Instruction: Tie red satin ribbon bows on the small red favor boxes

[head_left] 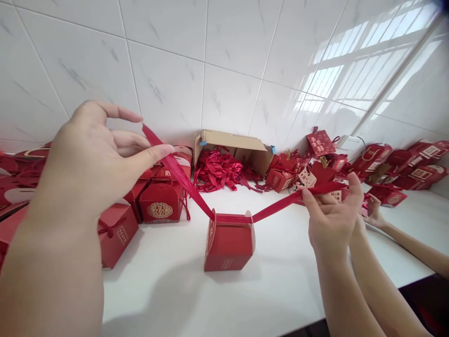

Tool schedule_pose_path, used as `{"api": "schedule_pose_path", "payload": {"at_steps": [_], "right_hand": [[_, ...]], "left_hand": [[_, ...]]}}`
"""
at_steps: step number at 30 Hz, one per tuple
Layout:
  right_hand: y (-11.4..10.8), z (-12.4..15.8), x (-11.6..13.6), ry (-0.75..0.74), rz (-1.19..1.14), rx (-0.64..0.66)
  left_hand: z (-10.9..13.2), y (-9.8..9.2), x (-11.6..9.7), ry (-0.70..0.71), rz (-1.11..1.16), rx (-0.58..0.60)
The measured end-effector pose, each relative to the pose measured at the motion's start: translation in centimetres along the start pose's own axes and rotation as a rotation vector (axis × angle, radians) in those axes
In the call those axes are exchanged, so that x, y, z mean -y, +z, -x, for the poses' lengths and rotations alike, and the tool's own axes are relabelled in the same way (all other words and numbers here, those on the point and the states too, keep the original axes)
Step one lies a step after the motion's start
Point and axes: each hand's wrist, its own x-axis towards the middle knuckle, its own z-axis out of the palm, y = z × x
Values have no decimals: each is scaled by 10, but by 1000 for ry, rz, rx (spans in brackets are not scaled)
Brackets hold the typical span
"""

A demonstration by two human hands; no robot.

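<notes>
A small red gift box (229, 243) stands upright on the white table. A red ribbon (187, 185) passes through the slots at the top of its two end flaps, and its two tails rise outward to either side. My left hand (94, 159), raised on the left, pinches one tail between thumb and fingers. On the right, my right hand (331, 222) grips the other tail near the thumb, with some fingers raised. Both tails look fairly taut above the box, and neither hand touches the box itself.
Behind the box, a cardboard carton (238, 140) lies against the tiled wall, red ribbons (220, 171) spilling out. Finished-looking red boxes (161, 201) crowd the left; more boxes (280, 178) stand at the back right. Another person's hand (373, 211) reaches in at right. A white power strip (349, 142) sits by the wall.
</notes>
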Motion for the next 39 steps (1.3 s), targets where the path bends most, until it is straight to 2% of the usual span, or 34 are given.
{"api": "schedule_pose_path", "payload": {"at_steps": [4, 8, 11, 15, 26, 35, 39], "right_hand": [[21, -13, 21, 93, -190, 165], [36, -18, 32, 247, -300, 391], [45, -18, 38, 261, -338, 475], [54, -17, 47, 211, -369, 500], [55, -19, 55, 197, -432, 527], [54, -16, 51, 191, -462, 576], [55, -17, 50, 208, -464, 593]], "left_hand": [[11, 11, -14, 30, 233, 58], [17, 23, -25, -21, 486, 134], [22, 33, -37, -42, 644, 210], [25, 44, -49, -61, 786, 284], [34, 52, -65, -72, 840, 444], [36, 60, -64, -53, 887, 368], [37, 59, -65, -23, 887, 387]]}}
